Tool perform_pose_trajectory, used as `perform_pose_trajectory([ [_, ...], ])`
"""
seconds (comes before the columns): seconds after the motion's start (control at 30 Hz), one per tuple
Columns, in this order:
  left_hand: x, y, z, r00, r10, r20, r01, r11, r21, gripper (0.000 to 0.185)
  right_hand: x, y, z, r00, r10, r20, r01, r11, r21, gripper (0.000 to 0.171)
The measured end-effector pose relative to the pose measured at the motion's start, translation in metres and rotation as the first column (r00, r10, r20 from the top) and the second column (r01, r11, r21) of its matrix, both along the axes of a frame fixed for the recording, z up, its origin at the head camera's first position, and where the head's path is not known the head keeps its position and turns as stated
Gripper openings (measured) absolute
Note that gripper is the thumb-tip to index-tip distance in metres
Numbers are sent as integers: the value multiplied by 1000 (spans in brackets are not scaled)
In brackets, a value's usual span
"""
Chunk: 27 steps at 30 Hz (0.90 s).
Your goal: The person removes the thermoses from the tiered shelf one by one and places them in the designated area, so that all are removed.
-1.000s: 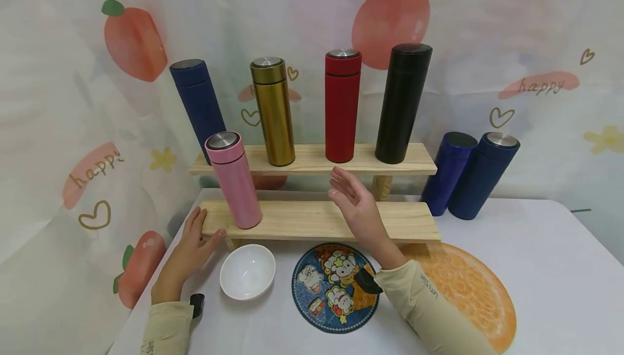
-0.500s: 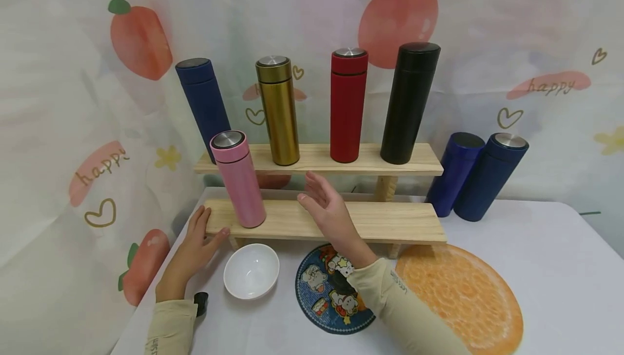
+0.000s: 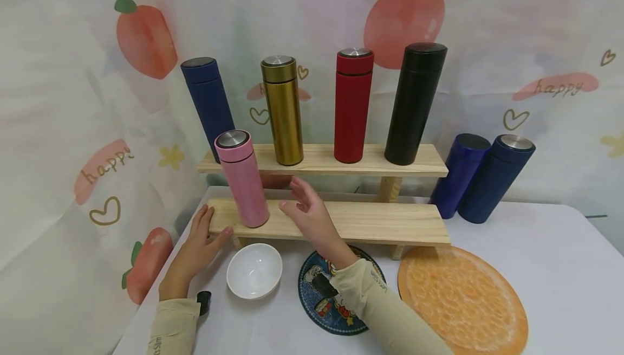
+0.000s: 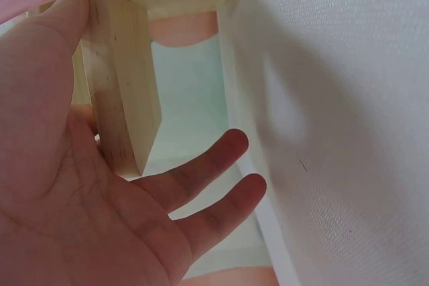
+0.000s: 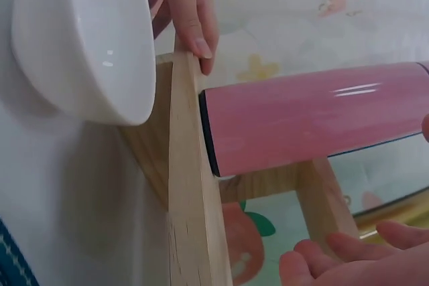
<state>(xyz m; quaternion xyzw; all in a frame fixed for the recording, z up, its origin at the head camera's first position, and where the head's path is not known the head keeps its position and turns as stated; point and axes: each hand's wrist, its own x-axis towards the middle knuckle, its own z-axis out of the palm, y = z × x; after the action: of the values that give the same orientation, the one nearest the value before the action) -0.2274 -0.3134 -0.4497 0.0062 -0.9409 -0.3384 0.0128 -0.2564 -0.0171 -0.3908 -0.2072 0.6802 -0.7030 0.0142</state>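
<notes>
1. Two hands are at the lower shelf [image 3: 370,220]: the left hand [image 3: 195,249] rests at its left end, thumb on the front edge and fingers over the corner, loosely spread and gripping nothing.
2. The left wrist view shows only the palm, the thumb on the wood and two straight fingers; the other fingers are cut off by the frame edge.
3. The right hand [image 3: 312,215] hovers just right of the pink bottle [image 3: 242,179], fingers relaxed and apart, palm turned toward it, not touching.
4. The pink bottle stands upright near the left end of the lower shelf; in the right wrist view its lid is cut off.
5. The right forearm hides part of the round blue mat [image 3: 317,295].
6. The white bowl [image 3: 254,271] sits on the table in front of the shelf.
7. A small black object [image 3: 204,299] beside the left sleeve is too small to identify.
</notes>
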Motion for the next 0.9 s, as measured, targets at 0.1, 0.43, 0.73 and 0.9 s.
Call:
perform_pose_trajectory([
  [0.1, 1, -1, 2, 1000, 3, -5, -3, 1000, 0, 100, -1, -8, 0, 1000, 6, 8, -6, 1000, -7, 71],
  [0.43, 1, -3, 1, 1000, 11, -2, -11, 1000, 11, 98, -5, -35, 0, 998, 37, 58, -37, 999, -7, 80],
  [0.73, 0, 1, 1, 1000, 17, 14, -18, 1000, 25, 100, -14, -46, -9, 993, 53, 104, -51, 999, -18, 81],
  [0.9, 0, 2, 1, 999, 29, 27, -29, 999, 14, 102, -18, -55, -11, 991, 58, 124, -56, 998, -22, 80],
])
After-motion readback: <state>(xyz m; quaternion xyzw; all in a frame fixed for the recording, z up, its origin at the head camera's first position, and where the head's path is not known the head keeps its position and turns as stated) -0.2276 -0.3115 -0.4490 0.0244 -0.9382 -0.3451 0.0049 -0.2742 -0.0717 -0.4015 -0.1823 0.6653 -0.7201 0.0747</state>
